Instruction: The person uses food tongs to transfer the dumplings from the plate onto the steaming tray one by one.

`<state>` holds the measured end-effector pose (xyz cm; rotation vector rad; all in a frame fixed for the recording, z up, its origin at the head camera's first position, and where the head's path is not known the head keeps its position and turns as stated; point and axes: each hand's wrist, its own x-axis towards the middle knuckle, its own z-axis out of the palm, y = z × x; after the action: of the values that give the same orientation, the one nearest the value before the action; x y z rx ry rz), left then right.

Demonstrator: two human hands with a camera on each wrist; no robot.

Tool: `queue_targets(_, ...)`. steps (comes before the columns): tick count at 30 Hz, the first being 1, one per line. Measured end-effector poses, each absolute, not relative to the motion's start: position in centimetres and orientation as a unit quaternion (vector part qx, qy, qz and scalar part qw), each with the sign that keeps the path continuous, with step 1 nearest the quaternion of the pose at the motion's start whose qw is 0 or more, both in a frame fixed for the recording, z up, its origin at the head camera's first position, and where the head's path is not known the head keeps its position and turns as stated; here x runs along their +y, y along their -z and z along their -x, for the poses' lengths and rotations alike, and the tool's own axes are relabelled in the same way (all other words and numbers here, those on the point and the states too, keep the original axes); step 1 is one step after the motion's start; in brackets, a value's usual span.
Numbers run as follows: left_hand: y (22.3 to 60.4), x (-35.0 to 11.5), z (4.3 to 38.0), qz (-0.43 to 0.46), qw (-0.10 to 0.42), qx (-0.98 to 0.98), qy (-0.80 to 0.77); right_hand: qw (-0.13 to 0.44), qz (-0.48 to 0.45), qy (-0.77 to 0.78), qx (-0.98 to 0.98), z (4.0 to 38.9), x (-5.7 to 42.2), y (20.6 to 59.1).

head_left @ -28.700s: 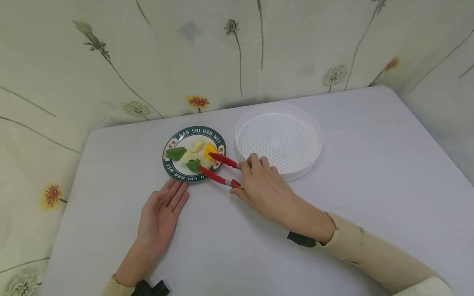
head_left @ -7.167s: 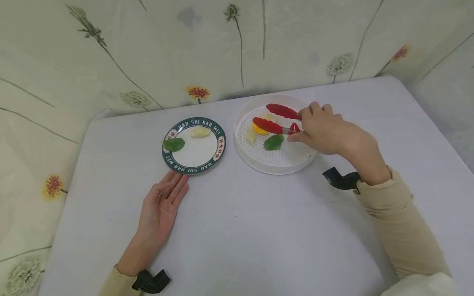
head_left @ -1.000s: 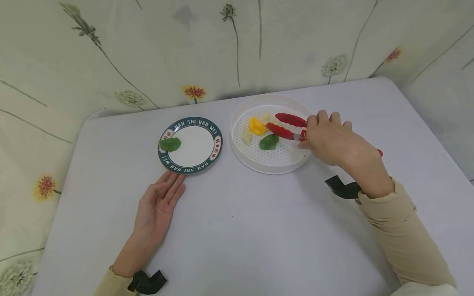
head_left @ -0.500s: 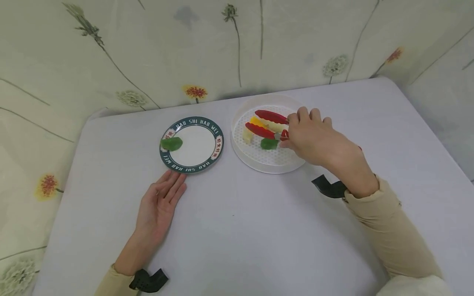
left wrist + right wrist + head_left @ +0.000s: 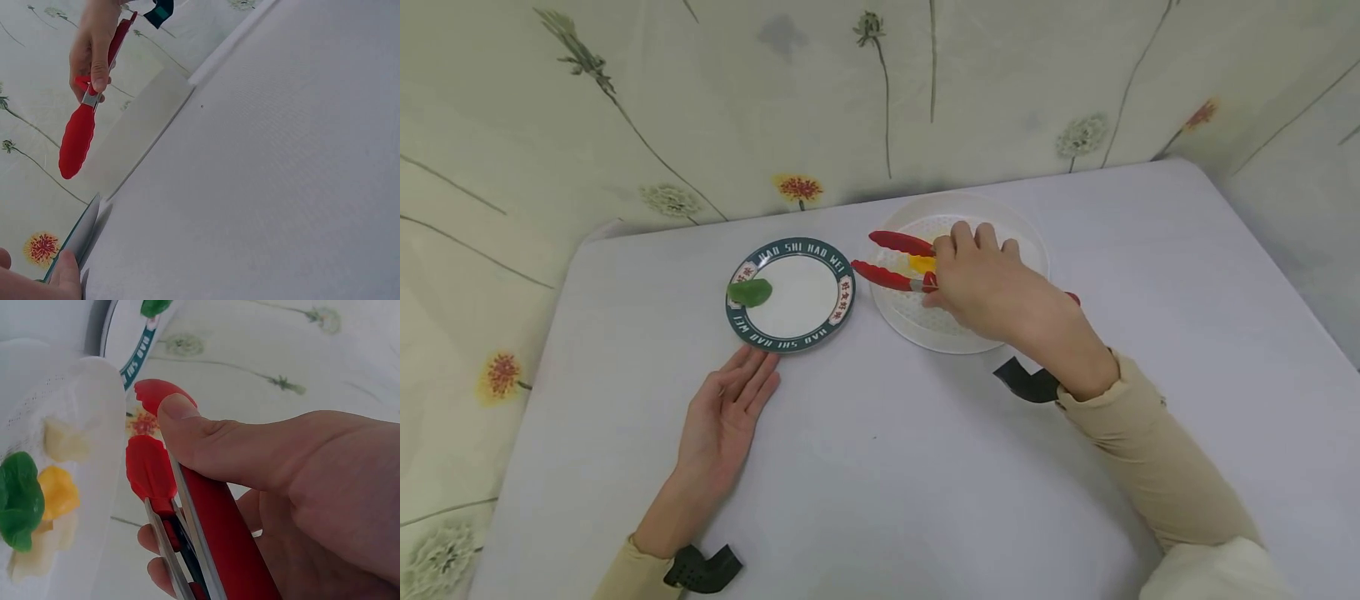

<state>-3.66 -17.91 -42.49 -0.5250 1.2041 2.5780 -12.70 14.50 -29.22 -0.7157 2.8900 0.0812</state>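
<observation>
My right hand grips red-tipped metal tongs above the left side of a white round perforated tray. The tongs' tips stand apart with nothing between them, close to the plate's right rim. One green dumpling-shaped piece lies at the left of the green-rimmed plate. With fingers straight and palm up, my left hand touches the plate's near edge. In the right wrist view, the tray holds a green piece, a yellow piece and pale pieces; the hand hides most in the head view.
A white cloth covers the table. Plate and tray stand side by side near its back edge, against a flower-patterned backdrop. Black camera mounts sit on both wrists.
Over the last second my right hand has carried the spread tongs left from the tray toward the plate. Since 7.2 seconds ago, a pale piece has left the plate. My left hand stays put.
</observation>
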Motion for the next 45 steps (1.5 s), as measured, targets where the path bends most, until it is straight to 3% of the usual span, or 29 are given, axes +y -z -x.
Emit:
queue_targets(20, 42.4, -17.8, 3.6, 0.181, 0.121, 0.418, -0.882, 0.067, 0.301, -0.037, 0.951, 12.8, 9.3, 31.0)
queue_targets(31, 42.4, -17.8, 3.7, 0.186, 0.124, 0.416, -0.881, 0.097, 0.323, -0.016, 0.941, 13.6, 6.1, 32.4)
queue_targets(45, 42.8, -17.9, 3.7, 0.178, 0.123, 0.426, -0.879, 0.077, 0.326, -0.018, 0.942, 14.9, 3.0, 34.4)
